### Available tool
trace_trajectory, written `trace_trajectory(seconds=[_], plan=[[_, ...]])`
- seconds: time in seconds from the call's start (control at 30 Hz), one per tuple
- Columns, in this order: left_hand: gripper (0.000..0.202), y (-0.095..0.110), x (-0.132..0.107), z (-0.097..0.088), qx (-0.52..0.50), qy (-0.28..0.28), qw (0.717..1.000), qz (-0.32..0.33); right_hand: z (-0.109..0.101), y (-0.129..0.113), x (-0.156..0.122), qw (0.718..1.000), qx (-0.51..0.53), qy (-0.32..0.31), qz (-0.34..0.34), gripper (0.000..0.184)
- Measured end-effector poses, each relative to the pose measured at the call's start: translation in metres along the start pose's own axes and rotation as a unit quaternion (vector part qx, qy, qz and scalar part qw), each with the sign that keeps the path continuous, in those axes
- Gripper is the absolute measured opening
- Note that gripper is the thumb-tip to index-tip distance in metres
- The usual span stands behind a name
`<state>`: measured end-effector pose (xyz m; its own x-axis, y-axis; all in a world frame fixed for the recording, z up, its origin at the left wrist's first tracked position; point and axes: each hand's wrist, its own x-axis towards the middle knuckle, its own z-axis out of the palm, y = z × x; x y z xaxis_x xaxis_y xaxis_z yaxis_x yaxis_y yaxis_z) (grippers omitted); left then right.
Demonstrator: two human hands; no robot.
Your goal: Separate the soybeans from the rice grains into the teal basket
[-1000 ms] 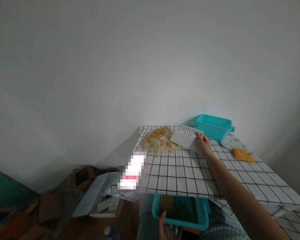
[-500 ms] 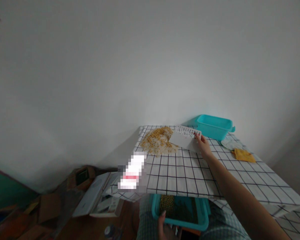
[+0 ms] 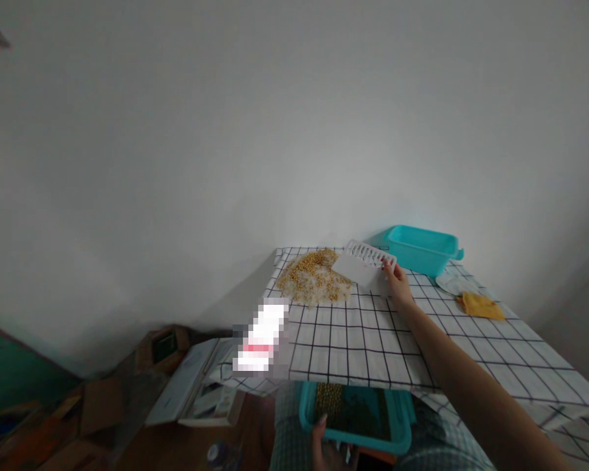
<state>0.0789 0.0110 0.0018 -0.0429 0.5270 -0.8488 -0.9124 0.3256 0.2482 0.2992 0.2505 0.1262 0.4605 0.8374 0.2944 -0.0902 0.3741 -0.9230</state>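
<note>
My right hand reaches across the table and grips the right end of a white slotted plastic tray. The tray is tilted, its flat side toward me, beside a spread pile of yellow beans mixed with pale grains or bits. Below the table edge, my left hand clasps the near rim of a turquoise basin on my lap, thumb over the rim and its other fingers mostly hidden underneath. Beans lie in the left part of this basin.
Another turquoise basin stands at the back right against the wall, near a clear lid-like piece and a yellow cloth. A blurred-out bright object lies at the table's left edge. Boxes and a bottle are on the floor.
The slotted far edge of the white tray has risen slightly and shows more of its openings. My left hand stays on the lap basin.
</note>
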Motion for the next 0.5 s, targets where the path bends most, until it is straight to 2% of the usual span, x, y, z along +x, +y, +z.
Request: trace_trajectory(seconds=[0.17,0.33,0.5], plan=[[0.016,-0.002,0.004,-0.001,0.003,-0.007,1.000,0.019,0.002,0.010,0.004,0.999,0.012,-0.027,0.012,0.050],[0.021,-0.002,0.003,0.001,0.018,0.005,1.000,0.011,0.000,0.011,0.003,0.998,0.008,-0.053,0.036,0.050],[0.021,0.000,0.001,0.001,0.009,0.003,1.000,0.000,0.000,0.008,0.002,0.999,0.004,-0.047,0.007,0.046]])
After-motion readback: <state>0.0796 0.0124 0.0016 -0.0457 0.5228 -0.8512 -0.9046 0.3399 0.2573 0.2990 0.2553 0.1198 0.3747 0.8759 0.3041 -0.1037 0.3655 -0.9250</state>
